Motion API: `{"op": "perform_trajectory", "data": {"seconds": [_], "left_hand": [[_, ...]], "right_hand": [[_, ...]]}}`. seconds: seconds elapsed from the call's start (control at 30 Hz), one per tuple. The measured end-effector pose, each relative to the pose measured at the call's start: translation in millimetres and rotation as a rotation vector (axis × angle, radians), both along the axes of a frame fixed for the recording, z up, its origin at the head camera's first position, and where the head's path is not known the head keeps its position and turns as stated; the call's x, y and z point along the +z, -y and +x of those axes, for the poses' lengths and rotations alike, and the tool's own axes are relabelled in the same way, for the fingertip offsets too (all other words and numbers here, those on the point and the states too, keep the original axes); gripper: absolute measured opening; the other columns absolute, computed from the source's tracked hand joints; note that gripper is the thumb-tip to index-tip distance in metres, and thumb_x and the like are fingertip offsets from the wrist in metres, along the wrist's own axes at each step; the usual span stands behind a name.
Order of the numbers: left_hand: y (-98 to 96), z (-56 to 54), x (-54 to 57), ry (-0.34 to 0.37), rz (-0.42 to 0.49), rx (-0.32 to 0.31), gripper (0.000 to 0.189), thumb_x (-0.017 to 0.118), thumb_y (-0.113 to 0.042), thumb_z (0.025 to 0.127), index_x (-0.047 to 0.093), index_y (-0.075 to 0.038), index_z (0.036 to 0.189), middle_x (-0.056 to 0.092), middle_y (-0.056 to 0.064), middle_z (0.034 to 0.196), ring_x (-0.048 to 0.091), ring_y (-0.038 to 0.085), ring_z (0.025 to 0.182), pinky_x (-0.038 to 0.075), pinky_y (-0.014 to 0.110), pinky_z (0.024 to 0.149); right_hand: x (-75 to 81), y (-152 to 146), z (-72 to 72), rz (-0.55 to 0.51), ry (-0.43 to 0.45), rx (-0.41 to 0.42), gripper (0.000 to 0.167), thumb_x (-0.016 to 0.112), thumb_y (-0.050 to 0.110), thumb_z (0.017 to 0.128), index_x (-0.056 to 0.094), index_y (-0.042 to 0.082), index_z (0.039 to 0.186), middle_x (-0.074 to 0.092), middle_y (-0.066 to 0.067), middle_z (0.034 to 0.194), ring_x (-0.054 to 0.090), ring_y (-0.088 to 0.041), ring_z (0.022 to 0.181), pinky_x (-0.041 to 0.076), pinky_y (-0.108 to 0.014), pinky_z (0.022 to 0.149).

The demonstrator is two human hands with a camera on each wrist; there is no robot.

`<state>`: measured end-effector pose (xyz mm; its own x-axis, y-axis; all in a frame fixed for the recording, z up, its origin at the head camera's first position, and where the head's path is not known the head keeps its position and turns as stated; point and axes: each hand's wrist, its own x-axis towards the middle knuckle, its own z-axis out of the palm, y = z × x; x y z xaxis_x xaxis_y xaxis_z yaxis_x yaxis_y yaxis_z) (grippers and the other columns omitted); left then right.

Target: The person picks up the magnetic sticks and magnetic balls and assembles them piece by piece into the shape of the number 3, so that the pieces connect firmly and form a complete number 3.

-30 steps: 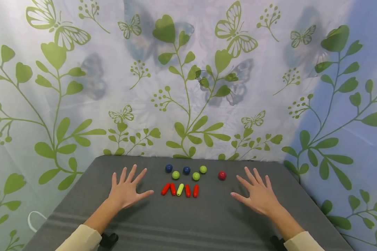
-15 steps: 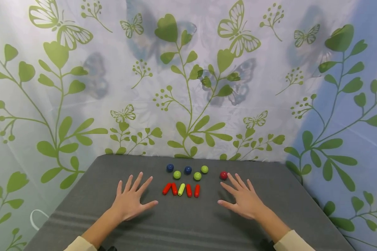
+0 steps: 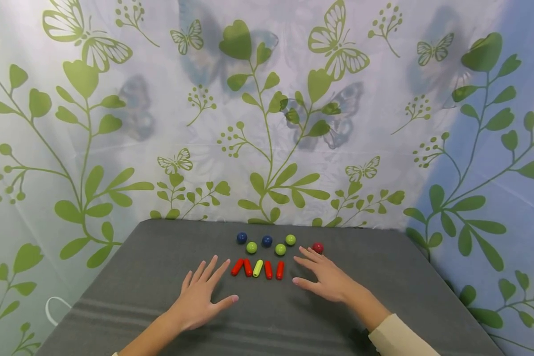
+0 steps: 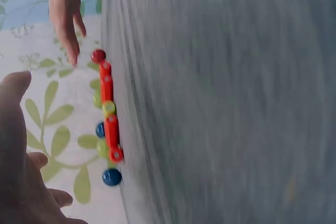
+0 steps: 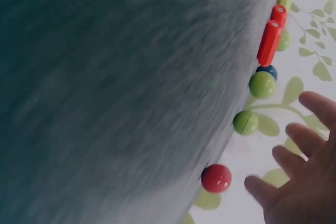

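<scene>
My left hand [image 3: 200, 299], its fingers spread, hovers over the table left of a row of small sticks and holds nothing. Across from it, my right hand [image 3: 325, 277] also has its fingers extended, just in front of a red ball [image 3: 318, 247]. Between the hands lie several red sticks [image 3: 280, 270] and one yellow-green stick [image 3: 258, 268]. Behind the sticks sit two blue balls [image 3: 267, 241] and three green balls [image 3: 280, 249]. In the right wrist view, the red ball [image 5: 216, 178] rests on the table, apart from the fingers [image 5: 289, 158].
A dark grey cloth covers the table [image 3: 249, 316]. Behind it hangs a white curtain [image 3: 267, 123] printed with green leaves and butterflies. A white loop of cord [image 3: 50, 309] shows past the left table edge.
Both hands have moved inward toward the sticks, the left rightward and slightly nearer the body, the right leftward. The sticks and balls stay where they were on the table.
</scene>
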<state>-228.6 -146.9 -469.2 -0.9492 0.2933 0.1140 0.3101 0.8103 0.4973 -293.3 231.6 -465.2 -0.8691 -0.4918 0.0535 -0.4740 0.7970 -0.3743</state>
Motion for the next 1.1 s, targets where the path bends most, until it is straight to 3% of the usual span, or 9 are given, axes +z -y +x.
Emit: {"op": "perform_trajectory", "data": {"seconds": [0.3,0.5,0.67,0.9,1.1], "left_hand": [[-19.1,13.4,4.5,0.040,0.216,-0.015,0.078,0.062,-0.060,0.095,0.037,-0.023,0.160,0.031,0.015,0.167,0.028,0.045,0.153,0.018,0.078,0.114],[-21.5,17.2,2.8,0.095,0.350,-0.060,0.069,0.070,-0.043,0.096,0.045,-0.015,0.154,0.040,0.019,0.161,0.037,0.042,0.149,0.031,0.068,0.115],[-21.2,20.8,-0.2,0.145,0.393,-0.071,0.064,0.072,-0.037,0.095,0.049,-0.010,0.149,0.048,0.018,0.152,0.043,0.043,0.144,0.035,0.066,0.112],[-20.5,23.0,-8.0,0.205,0.397,-0.095,0.062,0.073,-0.037,0.095,0.053,-0.008,0.145,0.054,0.016,0.146,0.049,0.040,0.138,0.040,0.064,0.110],[-20.1,26.5,-7.5,0.230,0.384,-0.149,0.059,0.077,-0.034,0.091,0.057,-0.006,0.140,0.059,0.013,0.139,0.055,0.038,0.132,0.042,0.062,0.107]], "right_hand": [[-4.2,18.4,-18.4,-0.102,0.042,0.132,0.066,0.063,0.058,0.096,0.055,0.018,0.148,0.045,-0.006,0.160,0.044,-0.029,0.147,0.040,-0.058,0.114],[-8.7,25.4,-33.2,-0.189,0.046,0.184,0.048,0.073,0.033,0.096,0.064,0.010,0.137,0.056,-0.013,0.149,0.054,-0.032,0.136,0.048,-0.054,0.107],[-12.8,33.9,-44.5,-0.269,0.110,0.166,0.038,0.078,0.016,0.091,0.070,0.008,0.128,0.062,-0.013,0.142,0.059,-0.033,0.130,0.054,-0.049,0.101],[-15.5,43.6,-57.1,-0.284,0.122,0.126,0.035,0.080,0.012,0.088,0.074,0.007,0.123,0.070,-0.007,0.131,0.068,-0.027,0.113,0.058,-0.044,0.093],[-15.2,45.5,-62.8,-0.277,0.161,0.130,0.034,0.080,0.008,0.087,0.075,0.009,0.121,0.073,-0.006,0.126,0.068,-0.026,0.109,0.058,-0.043,0.091]]}}
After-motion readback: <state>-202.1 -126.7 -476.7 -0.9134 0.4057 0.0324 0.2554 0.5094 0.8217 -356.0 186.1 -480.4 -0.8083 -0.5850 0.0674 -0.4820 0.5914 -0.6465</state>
